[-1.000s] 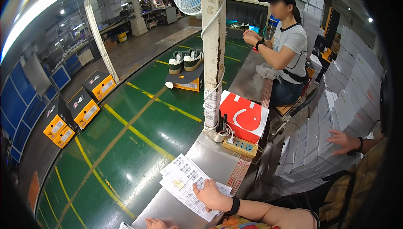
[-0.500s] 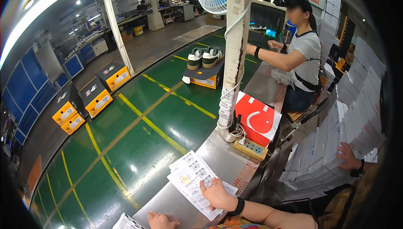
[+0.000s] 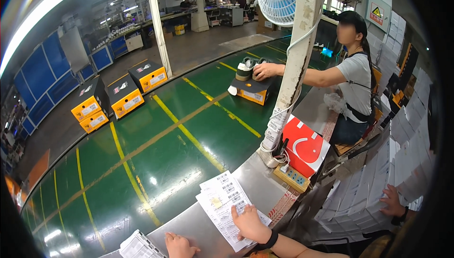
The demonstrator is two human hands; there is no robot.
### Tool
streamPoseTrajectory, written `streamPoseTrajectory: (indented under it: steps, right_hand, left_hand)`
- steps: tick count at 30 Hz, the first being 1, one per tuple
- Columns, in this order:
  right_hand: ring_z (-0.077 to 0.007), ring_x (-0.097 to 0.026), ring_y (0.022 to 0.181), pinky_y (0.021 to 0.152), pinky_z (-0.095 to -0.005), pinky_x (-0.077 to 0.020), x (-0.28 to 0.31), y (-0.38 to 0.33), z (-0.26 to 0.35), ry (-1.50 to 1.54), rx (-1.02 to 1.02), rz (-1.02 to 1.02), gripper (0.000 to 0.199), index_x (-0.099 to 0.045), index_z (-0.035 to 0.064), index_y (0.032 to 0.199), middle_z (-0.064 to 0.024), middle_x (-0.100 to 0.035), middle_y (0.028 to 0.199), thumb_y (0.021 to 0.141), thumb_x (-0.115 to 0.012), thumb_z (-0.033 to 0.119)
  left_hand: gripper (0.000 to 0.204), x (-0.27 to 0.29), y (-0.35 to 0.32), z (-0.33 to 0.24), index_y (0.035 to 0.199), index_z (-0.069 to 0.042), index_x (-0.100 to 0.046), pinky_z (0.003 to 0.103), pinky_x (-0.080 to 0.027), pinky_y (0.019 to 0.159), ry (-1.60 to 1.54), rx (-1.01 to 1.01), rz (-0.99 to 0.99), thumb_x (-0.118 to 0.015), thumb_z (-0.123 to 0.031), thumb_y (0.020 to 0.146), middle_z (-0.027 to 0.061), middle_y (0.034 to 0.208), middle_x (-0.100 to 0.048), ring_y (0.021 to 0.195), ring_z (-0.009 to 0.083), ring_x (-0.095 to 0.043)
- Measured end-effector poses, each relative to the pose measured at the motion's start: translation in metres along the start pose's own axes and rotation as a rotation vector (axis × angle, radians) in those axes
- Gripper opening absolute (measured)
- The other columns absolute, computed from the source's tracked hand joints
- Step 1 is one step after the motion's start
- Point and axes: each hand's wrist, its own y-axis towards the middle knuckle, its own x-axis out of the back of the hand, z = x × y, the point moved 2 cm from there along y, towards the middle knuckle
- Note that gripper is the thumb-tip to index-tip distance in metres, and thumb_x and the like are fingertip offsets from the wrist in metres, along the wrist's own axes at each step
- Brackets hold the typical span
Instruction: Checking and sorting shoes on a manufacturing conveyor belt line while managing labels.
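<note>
My right hand (image 3: 249, 224), a black band at its wrist, lies flat on a few white printed label sheets (image 3: 222, 200) on the grey metal bench (image 3: 257, 182). Its fingers point up and left, and it grips nothing. My left hand (image 3: 178, 246) rests on the bench at the lower edge, partly cut off, beside a second stack of label sheets (image 3: 138, 247). Its fingers are not clear.
A green conveyor belt (image 3: 156, 154) runs past the bench carrying orange-and-black shoe boxes (image 3: 124, 96). A co-worker (image 3: 354, 80) reaches to a pair of shoes (image 3: 249, 69) on a box. A post (image 3: 291, 69), red box (image 3: 305, 147), power strip (image 3: 293, 178) and white boxes (image 3: 364, 196) under another hand (image 3: 392, 201) stand right.
The co-worker has stretched an arm out to the shoes on the belt. My left hand has come further into view. My right hand stays on the sheets.
</note>
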Motion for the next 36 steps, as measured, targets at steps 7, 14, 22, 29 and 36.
streamPoseTrajectory:
  steps: [7,14,22,29,36]
  right_hand:
    - [-0.0527,-0.053,0.112,0.101,-0.052,-0.0365,-0.008,0.022,0.007,-0.034,0.044,-0.048,0.124,-0.033,-0.0065,0.141,-0.0429,-0.056,0.107,0.046,-0.087,0.051]
    - [-0.0353,-0.065,0.09,0.079,-0.0437,-0.0508,-0.015,-0.002,-0.026,0.003,0.046,-0.111,0.109,-0.04,-0.0123,0.135,-0.0216,-0.068,0.092,0.053,-0.085,0.043]
    - [-0.0377,-0.065,0.074,0.069,-0.0421,-0.0528,-0.016,0.011,-0.033,-0.03,0.162,-0.233,0.122,-0.038,-0.0137,0.135,-0.0221,-0.067,0.08,0.042,-0.09,0.045]
    - [-0.0374,-0.064,0.075,0.069,-0.0425,-0.0522,-0.014,0.01,-0.036,-0.05,0.156,-0.334,0.116,-0.038,-0.0099,0.137,-0.0229,-0.066,0.078,0.046,-0.089,0.042]
    - [-0.0384,-0.064,0.079,0.072,-0.0436,-0.0509,-0.005,0.005,-0.032,-0.038,0.172,-0.234,0.113,-0.038,-0.0085,0.137,-0.0237,-0.066,0.083,0.049,-0.088,0.04]
  left_hand:
    - [0.05,0.006,0.005,0.019,0.084,0.003,-0.07,0.048,-0.041,0.096,0.135,-0.028,-0.075,-0.078,-0.04,0.06,0.0268,0.091,-0.064,0.096,0.043,-0.059]
    - [0.049,-0.041,0.008,0.011,0.087,0.004,-0.071,0.056,-0.042,0.096,0.038,-0.037,-0.087,-0.08,-0.034,0.058,0.0349,0.105,-0.061,0.115,0.0529,-0.049]
    - [0.075,-0.018,0.001,-0.006,0.104,0.019,-0.061,0.058,-0.041,0.098,-0.01,0.067,-0.05,-0.084,-0.034,0.056,0.0479,0.123,-0.044,0.121,0.0588,-0.042]
    - [0.079,-0.004,0.014,-0.01,0.104,0.017,-0.061,0.059,-0.039,0.099,0.094,0.049,0.042,-0.084,-0.039,0.053,0.0502,0.122,-0.042,0.121,0.0613,-0.039]
    - [0.072,-0.009,0.013,-0.008,0.099,0.017,-0.063,0.059,-0.038,0.101,0.047,0.055,0.086,-0.082,-0.033,0.052,0.0494,0.122,-0.042,0.122,0.0614,-0.038]
